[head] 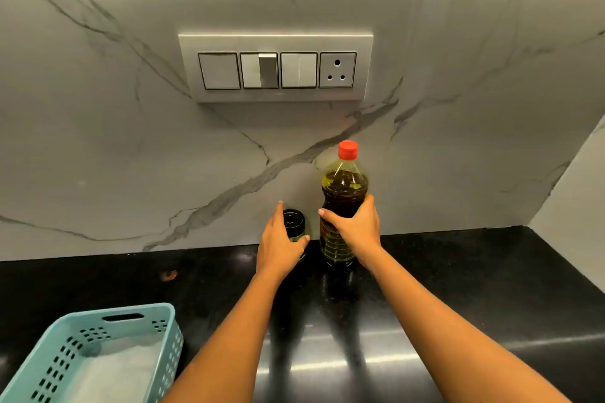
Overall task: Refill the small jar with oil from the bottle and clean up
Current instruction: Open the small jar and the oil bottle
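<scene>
A clear plastic oil bottle [342, 183] with a red cap stands upright on the black counter against the marble wall, holding yellow-brown oil. My right hand [355, 226] is wrapped around its middle. Just left of it stands a small jar [294, 222] with a black lid on top. My left hand [280, 242] grips the jar from its left side, covering most of its body. Both items rest on the counter.
A teal perforated plastic basket [98, 330] with something white inside sits at the front left of the black counter [458, 288]. A switch panel with a socket [276, 70] is on the marble wall. The wall turns a corner at the right.
</scene>
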A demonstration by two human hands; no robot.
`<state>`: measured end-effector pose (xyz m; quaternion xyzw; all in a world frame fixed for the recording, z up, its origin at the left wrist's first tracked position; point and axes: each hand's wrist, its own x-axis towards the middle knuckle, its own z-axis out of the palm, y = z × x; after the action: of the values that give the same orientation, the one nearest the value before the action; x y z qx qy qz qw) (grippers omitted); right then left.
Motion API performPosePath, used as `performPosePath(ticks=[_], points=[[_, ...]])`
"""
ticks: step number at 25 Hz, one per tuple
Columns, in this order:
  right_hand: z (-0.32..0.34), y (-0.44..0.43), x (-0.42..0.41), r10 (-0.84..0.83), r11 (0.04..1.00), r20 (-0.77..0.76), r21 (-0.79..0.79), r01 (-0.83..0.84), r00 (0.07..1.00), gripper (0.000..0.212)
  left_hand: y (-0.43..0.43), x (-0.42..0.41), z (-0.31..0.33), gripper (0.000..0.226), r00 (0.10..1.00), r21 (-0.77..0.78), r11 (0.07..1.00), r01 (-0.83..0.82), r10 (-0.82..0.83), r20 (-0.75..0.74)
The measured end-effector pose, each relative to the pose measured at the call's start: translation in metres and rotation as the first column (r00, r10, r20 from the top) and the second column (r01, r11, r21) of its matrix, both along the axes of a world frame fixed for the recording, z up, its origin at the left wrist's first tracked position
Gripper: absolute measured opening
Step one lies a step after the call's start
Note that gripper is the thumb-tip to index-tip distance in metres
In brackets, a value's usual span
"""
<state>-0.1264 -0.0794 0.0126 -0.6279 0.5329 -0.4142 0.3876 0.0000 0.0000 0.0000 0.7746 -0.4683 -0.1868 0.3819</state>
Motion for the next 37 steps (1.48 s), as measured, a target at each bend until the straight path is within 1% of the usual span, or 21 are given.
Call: performPosePath(ticks=[2, 5, 7, 9, 11, 13, 16, 19, 23, 28, 33, 37], points=[[-0.003, -0.009, 0.006, -0.024, 1.0, 0.066, -0.017, 0.025, 0.998, 0.081, -0.016, 0.0, -0.006, 0.085, 0.994, -0.052, 0.994, -0.097, 0.095, -0.045], [-0.011, -0.015, 0.012, -0.065, 0.996, 0.126, -0.048, 0.071, 0.99, 0.073, -0.033, -0.002, -0.015, 0.076, 0.969, -0.032, 0.974, -0.225, 0.219, -0.117], [-0.015, -0.017, 0.013, -0.107, 0.989, 0.134, -0.09, 0.119, 0.985, 0.065, -0.038, -0.002, -0.023, 0.071, 0.951, -0.026, 0.965, -0.26, 0.252, -0.178], [-0.016, -0.016, 0.013, -0.128, 0.982, 0.165, -0.116, 0.148, 0.978, 0.058, -0.039, -0.003, -0.027, 0.066, 0.934, -0.051, 0.955, -0.291, 0.272, -0.23], [-0.015, -0.013, 0.011, -0.132, 0.977, 0.193, -0.142, 0.161, 0.972, 0.053, -0.036, -0.003, -0.031, 0.062, 0.932, -0.092, 0.949, -0.3, 0.271, -0.239], [-0.016, -0.002, 0.007, -0.133, 0.972, 0.201, -0.166, 0.168, 0.971, 0.053, -0.025, -0.006, -0.032, 0.058, 0.94, -0.134, 0.947, -0.291, 0.257, -0.226], [-0.012, 0.03, -0.01, -0.141, 0.967, 0.218, -0.179, 0.182, 0.966, 0.051, 0.012, -0.01, -0.026, 0.055, 0.958, -0.206, 0.947, -0.248, 0.208, -0.198], [-0.008, 0.075, -0.037, -0.107, 0.972, 0.23, -0.181, 0.151, 0.967, 0.051, 0.068, -0.02, -0.021, 0.052, 0.964, -0.244, 0.943, -0.226, 0.18, -0.195], [-0.001, 0.139, -0.079, -0.059, 0.982, 0.228, -0.161, 0.097, 0.972, 0.051, 0.14, -0.038, -0.017, 0.049, 0.957, -0.295, 0.917, -0.27, 0.221, -0.188], [0.005, 0.2, -0.124, -0.009, 0.985, 0.21, -0.166, 0.044, 0.978, 0.059, 0.213, -0.071, -0.01, 0.048, 0.956, -0.294, 0.911, -0.29, 0.261, -0.133], [0.004, 0.241, -0.159, -0.021, 0.984, 0.217, -0.169, 0.059, 0.976, 0.062, 0.271, -0.097, -0.019, 0.048, 0.948, -0.298, 0.902, -0.313, 0.279, -0.153], [0.001, 0.262, -0.186, -0.058, 0.985, 0.208, -0.147, 0.09, 0.976, 0.061, 0.3, -0.106, -0.023, 0.047, 0.95, -0.299, 0.907, -0.296, 0.249, -0.186]])
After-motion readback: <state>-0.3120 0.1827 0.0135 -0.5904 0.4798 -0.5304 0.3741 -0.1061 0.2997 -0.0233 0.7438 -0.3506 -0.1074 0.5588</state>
